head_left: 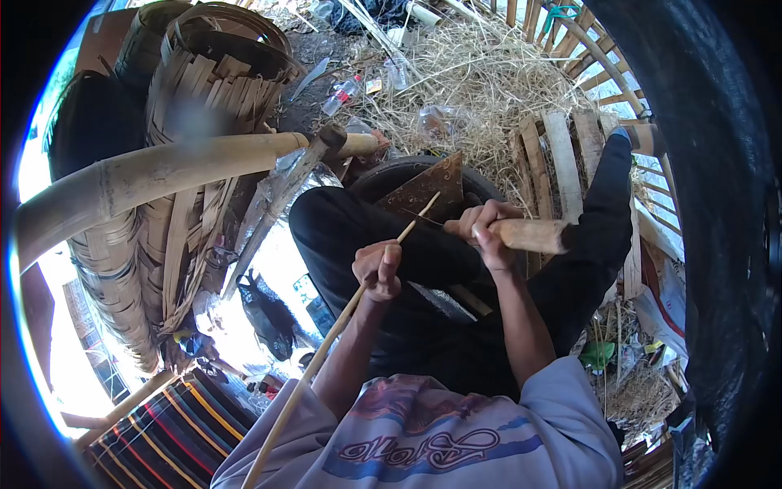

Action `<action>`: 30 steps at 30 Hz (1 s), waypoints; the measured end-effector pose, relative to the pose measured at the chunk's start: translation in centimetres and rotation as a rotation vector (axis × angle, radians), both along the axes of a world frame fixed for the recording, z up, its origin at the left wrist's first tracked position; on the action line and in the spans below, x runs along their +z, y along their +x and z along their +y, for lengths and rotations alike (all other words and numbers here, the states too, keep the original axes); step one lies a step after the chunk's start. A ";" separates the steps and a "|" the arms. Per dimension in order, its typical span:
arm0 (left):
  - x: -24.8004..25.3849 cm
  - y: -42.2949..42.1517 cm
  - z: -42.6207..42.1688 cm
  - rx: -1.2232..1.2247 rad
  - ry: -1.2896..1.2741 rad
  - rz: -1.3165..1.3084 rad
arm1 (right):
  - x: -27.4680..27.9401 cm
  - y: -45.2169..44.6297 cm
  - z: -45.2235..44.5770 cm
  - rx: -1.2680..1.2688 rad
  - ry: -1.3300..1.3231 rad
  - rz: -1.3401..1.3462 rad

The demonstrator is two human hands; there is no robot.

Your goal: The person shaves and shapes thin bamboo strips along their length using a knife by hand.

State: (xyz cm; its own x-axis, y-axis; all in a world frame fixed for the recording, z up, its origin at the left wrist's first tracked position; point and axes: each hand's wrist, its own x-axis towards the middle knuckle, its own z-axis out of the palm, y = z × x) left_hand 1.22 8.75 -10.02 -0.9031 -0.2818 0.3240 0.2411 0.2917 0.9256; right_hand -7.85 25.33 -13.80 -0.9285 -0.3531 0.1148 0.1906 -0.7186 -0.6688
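Observation:
My left hand (379, 271) is closed around a long, thin bamboo stick (326, 341). From a short tip above my fist, the stick runs down to the left, past my forearm and shirt. My right hand (487, 231) grips a knife by its thick wooden handle (533, 235). The narrow blade shows nearly edge-on and reaches left to the stick just above my left fist; whether it touches cannot be made out. Both hands are over my lap, in front of a rusty metal plate (423, 186).
A thick bamboo pole (163, 175) crosses at the left, before tall woven bamboo baskets (106, 269). Dry straw (481, 90) and a plastic bottle (342, 94) litter the ground ahead. Wooden slats (562, 163) stand on the right. A striped cloth (163, 428) is at lower left.

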 end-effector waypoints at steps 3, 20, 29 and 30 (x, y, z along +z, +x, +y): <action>0.0 0.3 -0.2 -0.054 0.036 0.001 | -0.8 0.1 -0.7 0.006 0.032 0.082; -0.2 0.3 -0.1 -0.024 0.067 0.017 | -0.2 0.7 -0.7 0.034 0.380 0.263; -0.6 1.0 -1.2 0.150 0.297 0.010 | 0.3 0.9 -0.2 -0.090 -0.044 -0.056; -0.5 1.0 -1.5 0.158 0.273 -0.036 | 0.2 0.9 0.1 -0.091 0.002 -0.136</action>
